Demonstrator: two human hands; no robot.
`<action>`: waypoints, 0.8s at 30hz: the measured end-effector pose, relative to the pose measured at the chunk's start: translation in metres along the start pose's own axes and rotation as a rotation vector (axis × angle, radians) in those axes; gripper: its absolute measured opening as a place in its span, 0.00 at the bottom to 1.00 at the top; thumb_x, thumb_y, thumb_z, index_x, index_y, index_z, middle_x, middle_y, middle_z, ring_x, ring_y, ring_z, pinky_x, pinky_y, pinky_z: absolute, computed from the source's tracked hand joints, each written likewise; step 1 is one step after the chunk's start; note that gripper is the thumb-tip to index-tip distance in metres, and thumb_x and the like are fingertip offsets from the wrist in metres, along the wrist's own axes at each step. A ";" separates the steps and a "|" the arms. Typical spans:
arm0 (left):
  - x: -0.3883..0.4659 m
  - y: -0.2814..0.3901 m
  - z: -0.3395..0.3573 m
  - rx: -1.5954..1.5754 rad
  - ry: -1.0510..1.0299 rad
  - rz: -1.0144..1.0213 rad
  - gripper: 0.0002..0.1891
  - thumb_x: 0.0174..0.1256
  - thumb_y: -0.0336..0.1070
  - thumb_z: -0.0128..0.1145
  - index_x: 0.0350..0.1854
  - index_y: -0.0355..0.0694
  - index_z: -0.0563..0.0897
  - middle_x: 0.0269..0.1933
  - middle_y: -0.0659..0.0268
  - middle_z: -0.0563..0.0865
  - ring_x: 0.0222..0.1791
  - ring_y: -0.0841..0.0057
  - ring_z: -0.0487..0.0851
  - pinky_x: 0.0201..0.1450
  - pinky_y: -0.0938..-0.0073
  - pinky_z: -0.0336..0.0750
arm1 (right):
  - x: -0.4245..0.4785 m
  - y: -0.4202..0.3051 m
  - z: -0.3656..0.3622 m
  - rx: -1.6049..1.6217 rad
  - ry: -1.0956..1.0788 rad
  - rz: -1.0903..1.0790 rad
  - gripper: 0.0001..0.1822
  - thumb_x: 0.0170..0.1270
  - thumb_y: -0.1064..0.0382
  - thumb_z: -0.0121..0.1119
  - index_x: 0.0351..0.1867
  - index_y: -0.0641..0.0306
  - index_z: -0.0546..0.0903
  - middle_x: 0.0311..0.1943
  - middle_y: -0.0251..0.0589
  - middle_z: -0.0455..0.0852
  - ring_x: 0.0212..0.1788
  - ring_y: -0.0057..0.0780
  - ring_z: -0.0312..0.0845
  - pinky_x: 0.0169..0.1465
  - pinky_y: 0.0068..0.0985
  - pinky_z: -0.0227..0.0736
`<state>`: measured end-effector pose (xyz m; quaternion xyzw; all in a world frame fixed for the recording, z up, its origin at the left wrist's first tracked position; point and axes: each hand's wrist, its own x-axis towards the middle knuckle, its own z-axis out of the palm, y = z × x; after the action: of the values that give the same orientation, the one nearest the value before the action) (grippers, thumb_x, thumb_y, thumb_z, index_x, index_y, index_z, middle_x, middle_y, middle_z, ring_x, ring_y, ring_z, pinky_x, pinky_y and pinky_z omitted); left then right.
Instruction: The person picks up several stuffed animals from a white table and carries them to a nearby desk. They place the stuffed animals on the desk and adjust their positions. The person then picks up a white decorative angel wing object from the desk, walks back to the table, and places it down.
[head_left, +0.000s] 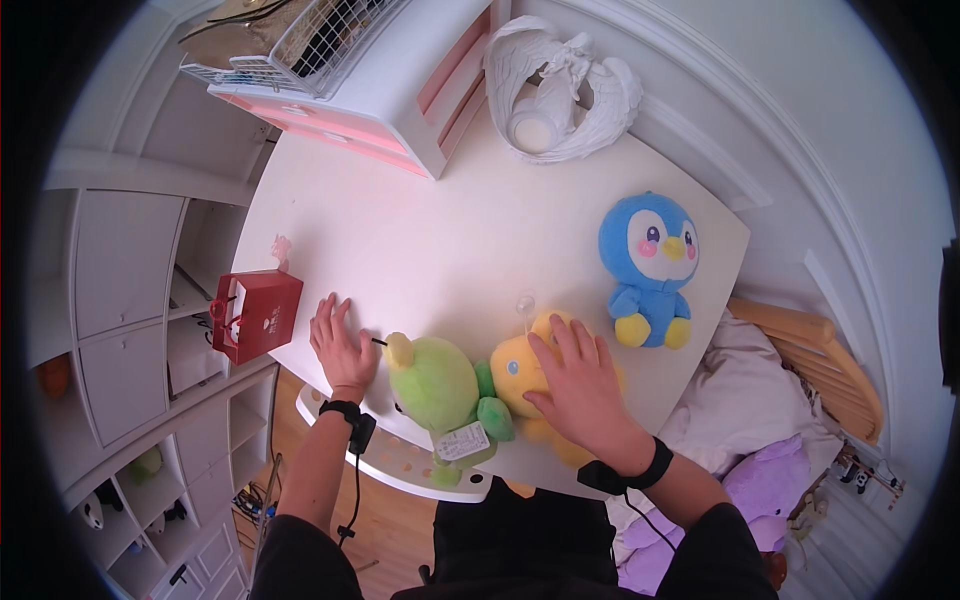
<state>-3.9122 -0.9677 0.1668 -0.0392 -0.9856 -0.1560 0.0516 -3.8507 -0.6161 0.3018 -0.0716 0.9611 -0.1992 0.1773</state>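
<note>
My left hand (343, 346) lies on the white table (375, 225) with its fingers apart, just left of a green plush toy (435, 382). That toy lies tipped over near the front edge, its white tag (463, 442) showing. Beside it is a yellow plush toy (512, 375), with a small clear suction cup (525, 304) behind it. My right hand (585, 386) rests over the yellow toy's face, fingers spread; whether it grips the toy cannot be told. A blue penguin plush (652, 262) lies to the right, face up.
A red paper gift bag (266, 315) stands at the table's left edge, near a small pink figurine (280, 250). At the back are a white and pink drawer unit (375, 97) and a white winged statue (570, 90). A wooden rail (810, 352) and bedding (720, 390) lie beyond the right edge.
</note>
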 end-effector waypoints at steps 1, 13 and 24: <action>-0.001 0.000 0.000 0.003 0.000 -0.004 0.30 0.58 0.39 0.55 0.67 0.44 0.74 0.74 0.57 0.71 0.77 0.54 0.63 0.80 0.46 0.50 | 0.008 0.004 -0.012 0.077 0.015 -0.008 0.40 0.59 0.54 0.73 0.72 0.60 0.70 0.71 0.57 0.66 0.73 0.58 0.61 0.73 0.49 0.61; 0.000 0.000 0.001 -0.028 0.009 -0.012 0.29 0.58 0.38 0.54 0.66 0.44 0.75 0.73 0.56 0.71 0.77 0.54 0.64 0.80 0.47 0.51 | 0.218 0.143 -0.112 0.587 0.595 0.051 0.47 0.59 0.58 0.70 0.77 0.68 0.58 0.62 0.61 0.79 0.63 0.55 0.77 0.66 0.40 0.72; 0.000 0.001 -0.002 -0.006 0.009 -0.031 0.29 0.58 0.40 0.54 0.66 0.44 0.75 0.73 0.57 0.72 0.77 0.56 0.64 0.80 0.47 0.50 | 0.122 0.071 -0.070 0.437 0.524 0.144 0.37 0.55 0.65 0.68 0.67 0.65 0.66 0.47 0.60 0.87 0.52 0.58 0.85 0.55 0.42 0.78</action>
<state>-3.9118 -0.9678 0.1688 -0.0235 -0.9854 -0.1600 0.0535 -3.9940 -0.5520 0.2947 0.0899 0.9112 -0.3988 -0.0508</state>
